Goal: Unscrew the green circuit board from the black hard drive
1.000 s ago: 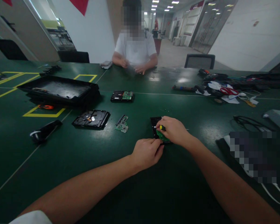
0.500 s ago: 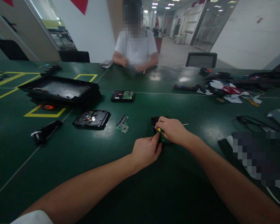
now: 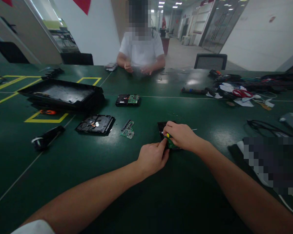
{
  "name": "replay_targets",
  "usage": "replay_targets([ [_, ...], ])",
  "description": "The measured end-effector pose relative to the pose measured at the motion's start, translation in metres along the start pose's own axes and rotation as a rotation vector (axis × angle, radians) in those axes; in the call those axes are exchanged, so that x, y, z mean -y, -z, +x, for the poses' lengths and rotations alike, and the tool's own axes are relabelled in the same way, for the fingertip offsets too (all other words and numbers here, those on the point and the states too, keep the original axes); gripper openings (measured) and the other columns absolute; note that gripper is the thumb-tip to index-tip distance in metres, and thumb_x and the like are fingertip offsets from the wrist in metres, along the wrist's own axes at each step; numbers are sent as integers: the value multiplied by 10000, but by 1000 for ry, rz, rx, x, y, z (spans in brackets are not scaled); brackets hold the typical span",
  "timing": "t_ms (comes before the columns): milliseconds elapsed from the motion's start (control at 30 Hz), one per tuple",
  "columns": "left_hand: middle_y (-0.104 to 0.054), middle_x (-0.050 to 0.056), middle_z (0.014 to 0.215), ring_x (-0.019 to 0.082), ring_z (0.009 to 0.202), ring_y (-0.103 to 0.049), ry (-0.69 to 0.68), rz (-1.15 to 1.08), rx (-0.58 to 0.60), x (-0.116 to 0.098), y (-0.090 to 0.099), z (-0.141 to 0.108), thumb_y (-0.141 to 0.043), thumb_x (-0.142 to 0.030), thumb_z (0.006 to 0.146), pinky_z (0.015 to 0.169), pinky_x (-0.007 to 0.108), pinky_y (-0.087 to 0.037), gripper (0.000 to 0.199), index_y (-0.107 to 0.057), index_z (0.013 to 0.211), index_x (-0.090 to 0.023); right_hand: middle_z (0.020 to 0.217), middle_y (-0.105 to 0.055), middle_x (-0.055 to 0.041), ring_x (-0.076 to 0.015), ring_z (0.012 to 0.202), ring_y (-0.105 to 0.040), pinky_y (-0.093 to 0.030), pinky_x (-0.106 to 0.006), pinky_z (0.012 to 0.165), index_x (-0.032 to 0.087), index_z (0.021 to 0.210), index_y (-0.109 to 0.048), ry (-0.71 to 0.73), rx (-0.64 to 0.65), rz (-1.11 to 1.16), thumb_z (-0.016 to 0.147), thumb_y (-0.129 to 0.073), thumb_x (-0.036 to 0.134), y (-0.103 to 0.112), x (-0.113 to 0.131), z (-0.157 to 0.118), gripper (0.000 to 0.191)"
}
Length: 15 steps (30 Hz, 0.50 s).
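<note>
A black hard drive point(image 3: 162, 127) lies on the table in front of me, mostly covered by my hands. My left hand point(image 3: 152, 157) is closed on its near left edge, fingers and thumb pressed against the side. Over the drive, my right hand point(image 3: 180, 134) is closed round a screwdriver point(image 3: 168, 135) with a yellow-tipped handle; a thin shaft sticks out to the right behind the knuckles. Beneath the right fingers shows a green circuit board point(image 3: 171, 144), which looks slightly tilted. Whether the right fingers also grip the board is hidden.
Left of the drive lie a loose circuit board point(image 3: 128, 129), an opened hard drive point(image 3: 95, 124) and another drive point(image 3: 128, 100). Farther left are a black tray point(image 3: 63, 92) and a black tool point(image 3: 47, 138). Cables and tools point(image 3: 239, 89) clutter the right. A person point(image 3: 141, 48) sits opposite.
The green circuit board shows more beneath my right fingers and looks slightly raised. My left hand stays in place. The person opposite has moved their hands a little.
</note>
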<state>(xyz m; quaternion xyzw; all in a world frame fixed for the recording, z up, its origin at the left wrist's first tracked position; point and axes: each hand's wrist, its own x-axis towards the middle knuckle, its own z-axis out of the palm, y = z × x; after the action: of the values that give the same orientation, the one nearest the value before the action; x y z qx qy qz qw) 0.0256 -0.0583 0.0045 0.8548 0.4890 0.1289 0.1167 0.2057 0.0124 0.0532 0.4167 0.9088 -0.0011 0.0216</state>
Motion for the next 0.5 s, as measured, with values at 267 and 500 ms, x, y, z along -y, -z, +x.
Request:
replay_targets([
  [267,-794,98,1093,274,900,-769,1,6,0,0,0,0,-427,-362,1052,729,393,-604,445,-532,1430,-152,1193,-660,-95,-221,902,-675,-461,-304,683,205,1125,-714,-4,24,23,979,-616,209,3,1,0,176],
  [500,-793,100,1102,267,910,-768,-11,-9,-4,1,0,0,-433,-351,1049,744,384,-603,451,-525,1442,-149,1204,-650,-116,-229,889,-664,-478,-322,700,180,1115,-700,-17,44,57,938,-635,200,5,4,2,189],
])
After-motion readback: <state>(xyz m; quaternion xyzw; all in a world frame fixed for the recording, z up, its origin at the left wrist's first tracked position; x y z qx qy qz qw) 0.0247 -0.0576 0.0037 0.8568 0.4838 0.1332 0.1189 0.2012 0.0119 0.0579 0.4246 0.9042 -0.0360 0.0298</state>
